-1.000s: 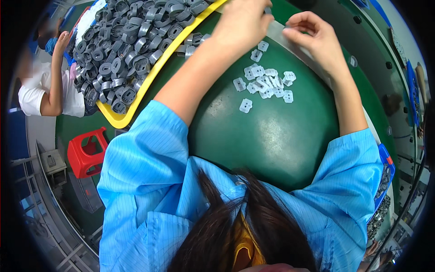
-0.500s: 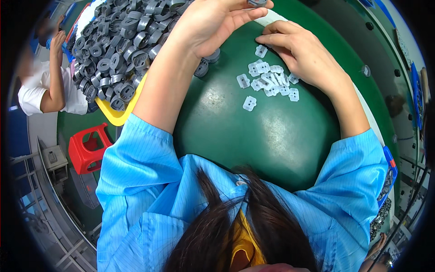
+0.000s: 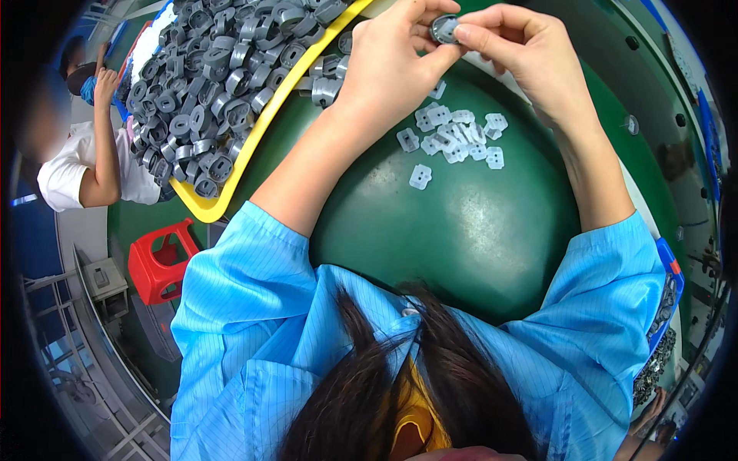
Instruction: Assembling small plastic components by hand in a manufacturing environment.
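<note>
My left hand [image 3: 392, 65] is closed round a grey oval plastic housing [image 3: 438, 31] at the top of the view. A pale, see-through plastic plate [image 3: 450, 28] shows in the housing's face, pinched there by the thumb and fingers of my right hand [image 3: 534, 61]. Both hands meet at this part, above the far side of the green table. Just below them lies a loose group of similar clear plates [image 3: 457, 138], each with small holes. Part of the housing is hidden behind my fingers.
A yellow-rimmed tray [image 3: 265, 127] heaped with grey housings [image 3: 207, 84] stands at the left; several more housings [image 3: 326, 91] lie beside its rim. The green tabletop [image 3: 446, 230] stretches toward me. Beyond it at left are a red stool [image 3: 157, 265] and another person [image 3: 96, 161].
My left hand has come down and right with the housing. My right hand has risen from the clear plates to meet it, and a clear plate now shows at the housing.
</note>
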### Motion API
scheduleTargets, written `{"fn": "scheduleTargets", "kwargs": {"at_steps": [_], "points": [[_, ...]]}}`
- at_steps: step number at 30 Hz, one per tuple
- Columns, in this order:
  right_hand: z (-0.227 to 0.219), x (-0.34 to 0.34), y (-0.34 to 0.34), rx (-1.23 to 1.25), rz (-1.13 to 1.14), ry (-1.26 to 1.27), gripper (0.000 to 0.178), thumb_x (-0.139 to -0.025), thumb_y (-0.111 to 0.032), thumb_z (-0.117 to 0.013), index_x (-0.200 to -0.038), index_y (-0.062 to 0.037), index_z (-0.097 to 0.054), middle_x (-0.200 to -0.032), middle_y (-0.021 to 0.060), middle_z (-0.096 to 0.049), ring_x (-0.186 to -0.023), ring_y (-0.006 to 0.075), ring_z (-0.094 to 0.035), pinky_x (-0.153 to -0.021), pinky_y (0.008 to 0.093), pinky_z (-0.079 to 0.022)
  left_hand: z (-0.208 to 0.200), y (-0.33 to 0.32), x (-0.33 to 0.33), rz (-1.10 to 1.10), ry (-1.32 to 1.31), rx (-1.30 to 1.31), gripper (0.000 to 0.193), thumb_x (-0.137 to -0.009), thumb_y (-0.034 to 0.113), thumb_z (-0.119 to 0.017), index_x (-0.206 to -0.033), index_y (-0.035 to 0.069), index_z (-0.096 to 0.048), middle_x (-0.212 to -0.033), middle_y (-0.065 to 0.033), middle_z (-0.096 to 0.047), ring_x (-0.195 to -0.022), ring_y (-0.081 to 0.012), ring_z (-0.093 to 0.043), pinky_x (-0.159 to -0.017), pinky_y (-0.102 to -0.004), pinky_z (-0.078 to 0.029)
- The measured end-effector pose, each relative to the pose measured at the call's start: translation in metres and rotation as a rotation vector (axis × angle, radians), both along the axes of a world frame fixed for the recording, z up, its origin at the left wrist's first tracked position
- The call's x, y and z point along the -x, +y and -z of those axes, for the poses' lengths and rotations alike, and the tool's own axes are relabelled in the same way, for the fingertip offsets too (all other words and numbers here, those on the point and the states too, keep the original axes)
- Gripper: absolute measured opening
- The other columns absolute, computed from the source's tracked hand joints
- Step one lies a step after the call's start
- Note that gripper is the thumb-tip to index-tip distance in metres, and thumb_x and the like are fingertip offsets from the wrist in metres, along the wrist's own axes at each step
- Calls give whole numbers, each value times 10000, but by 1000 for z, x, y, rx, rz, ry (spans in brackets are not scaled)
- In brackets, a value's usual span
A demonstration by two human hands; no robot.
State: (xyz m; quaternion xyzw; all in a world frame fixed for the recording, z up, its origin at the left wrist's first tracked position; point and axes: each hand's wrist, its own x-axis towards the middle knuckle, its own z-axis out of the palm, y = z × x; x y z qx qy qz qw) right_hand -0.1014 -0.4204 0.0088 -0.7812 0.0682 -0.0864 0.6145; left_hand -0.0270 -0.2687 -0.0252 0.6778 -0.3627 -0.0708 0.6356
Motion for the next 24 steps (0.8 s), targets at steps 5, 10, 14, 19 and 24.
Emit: {"fn": "scheduleTargets", "kwargs": {"at_steps": [5,10,14,19,24], "points": [[14,-2,3,77,89,-169,172,-871,-138,-684,-962,8,-691,-866,42,-679,-803,68,-599,-747,209,-474,-4,2,5,-197,-285,-54,288,-768,18,-731,-1006,-30,-576,-827,-110,-672,-744,-156,-671,-673,-258,-536],[16,5,6,93,12,-188,142,-853,-142,-705,-909,-12,-699,-831,12,-662,-777,63,-578,-735,216,-467,-3,1,10,-221,-261,-114,275,-759,46,-740,-964,-13,-566,-793,-118,-658,-706,-173,-669,-643,-274,-532],[6,12,13,560,121,-337,156,-836,-158,-722,-890,-14,-699,-800,-14,-621,-723,58,-541,-643,219,-436,-3,0,13,-275,-352,-116,312,-751,60,-756,-1003,-19,-590,-892,-114,-659,-806,-173,-668,-728,-276,-534],[-1,15,20,513,203,-511,92,-741,-15,-735,-823,11,-702,-734,56,-630,-650,109,-562,-562,245,-428,-4,-2,14,-270,-410,-30,260,-747,38,-736,-941,2,-567,-774,-109,-638,-691,-194,-652,-644,-289,-526],[3,11,13,412,103,-463,84,-745,-28,-740,-803,5,-688,-728,45,-615,-647,100,-545,-560,246,-418,-5,-3,14,-260,-530,-50,289,-704,11,-744,-929,12,-562,-780,-111,-583,-687,-243,-606,-643,-323,-503]]}}
